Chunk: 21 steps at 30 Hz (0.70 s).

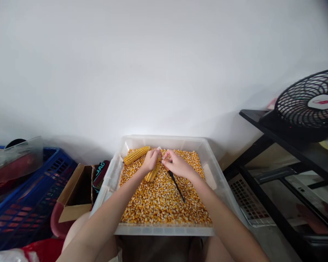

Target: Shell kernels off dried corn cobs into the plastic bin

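Note:
My left hand is closed around an ear of corn, whose yellow lower end shows beneath my fingers and whose pale tip pokes out above them. Close beside it, my right hand has its fingers pinched together at the ear's upper end; what they hold, if anything, is too small to tell. A thin black tool slants over the loose corn kernels, its upper end near my right palm. Whether it touches that hand is unclear. A second whole ear of corn lies on the kernels at the back left.
A translucent plastic bin holds the kernels against a white wall. Leftward are a cardboard box, a blue plastic crate and a red bag. A black fan stands on a black rack at right.

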Available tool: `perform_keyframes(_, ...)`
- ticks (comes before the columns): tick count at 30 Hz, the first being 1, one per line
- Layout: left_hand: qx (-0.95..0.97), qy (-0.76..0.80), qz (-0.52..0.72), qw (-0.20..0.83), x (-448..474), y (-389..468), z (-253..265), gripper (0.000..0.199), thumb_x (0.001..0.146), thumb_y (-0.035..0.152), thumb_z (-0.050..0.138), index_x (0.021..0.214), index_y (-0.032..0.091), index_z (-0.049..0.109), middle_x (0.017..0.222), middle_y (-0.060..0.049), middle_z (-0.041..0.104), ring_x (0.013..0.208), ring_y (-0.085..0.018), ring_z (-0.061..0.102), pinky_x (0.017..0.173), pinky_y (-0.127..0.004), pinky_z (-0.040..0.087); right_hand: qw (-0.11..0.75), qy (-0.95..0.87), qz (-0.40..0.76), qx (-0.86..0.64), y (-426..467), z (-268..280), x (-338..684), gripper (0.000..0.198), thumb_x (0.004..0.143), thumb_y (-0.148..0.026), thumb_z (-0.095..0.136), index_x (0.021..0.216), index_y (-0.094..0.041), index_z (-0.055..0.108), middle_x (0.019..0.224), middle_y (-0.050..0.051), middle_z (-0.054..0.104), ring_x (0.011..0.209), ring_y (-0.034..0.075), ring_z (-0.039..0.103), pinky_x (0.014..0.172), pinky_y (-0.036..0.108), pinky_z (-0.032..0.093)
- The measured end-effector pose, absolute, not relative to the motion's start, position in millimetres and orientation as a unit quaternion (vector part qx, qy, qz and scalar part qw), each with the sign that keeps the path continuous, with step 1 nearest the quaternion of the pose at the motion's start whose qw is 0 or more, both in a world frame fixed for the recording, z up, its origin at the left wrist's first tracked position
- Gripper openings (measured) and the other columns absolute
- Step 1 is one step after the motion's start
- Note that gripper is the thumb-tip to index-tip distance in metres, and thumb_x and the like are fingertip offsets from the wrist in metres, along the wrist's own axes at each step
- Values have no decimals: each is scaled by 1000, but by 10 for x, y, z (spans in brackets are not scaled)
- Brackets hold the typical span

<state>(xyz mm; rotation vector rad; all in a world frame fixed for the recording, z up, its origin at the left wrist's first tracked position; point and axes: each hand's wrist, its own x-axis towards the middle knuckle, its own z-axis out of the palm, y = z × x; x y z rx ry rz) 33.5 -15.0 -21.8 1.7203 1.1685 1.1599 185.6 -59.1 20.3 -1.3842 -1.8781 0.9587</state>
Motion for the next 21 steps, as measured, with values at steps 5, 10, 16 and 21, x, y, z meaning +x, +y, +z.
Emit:
perform_keyframes(5, 645, 470, 467, 382, 294, -86, -242, 46, 86, 51, 34, 61, 17, 52, 61, -1, 54, 66, -16, 50, 70, -28, 40, 412, -593, 503, -475, -520, 44, 1726, 23, 84, -47, 47, 88, -24, 44, 56, -7, 53, 43, 12, 48, 45, 24, 40)
perform_keyframes(10, 662, 460, 449, 387, 320, -123, -260, 49, 87, 55, 35, 61, 16, 50, 59, -1, 51, 64, -15, 48, 65, -27, 40, 477, -624, 412, -463, -488, -89, 1681, 31, 87, -53, 42, 81, -22, 47, 63, 1, 60, 51, 15, 57, 53, 28, 46)
perform_keyframes(16, 659, 458, 449, 393, 332, -132, -254, 51, 87, 57, 35, 60, 16, 50, 57, -1, 50, 61, -15, 48, 62, -27, 41, 487, -697, 201, -487, -479, -166, 1730, 35, 89, -47, 44, 67, -20, 48, 53, 0, 53, 49, 12, 48, 53, 25, 36)
perform_keyframes(21, 677, 461, 450, 356, 345, -152, -258, 50, 88, 55, 32, 59, 17, 47, 55, 0, 48, 58, -14, 45, 59, -26, 37, 505, -692, 193, -479, -455, -255, 1718, 38, 91, -45, 39, 63, -20, 45, 52, -1, 49, 48, 11, 44, 51, 25, 31)
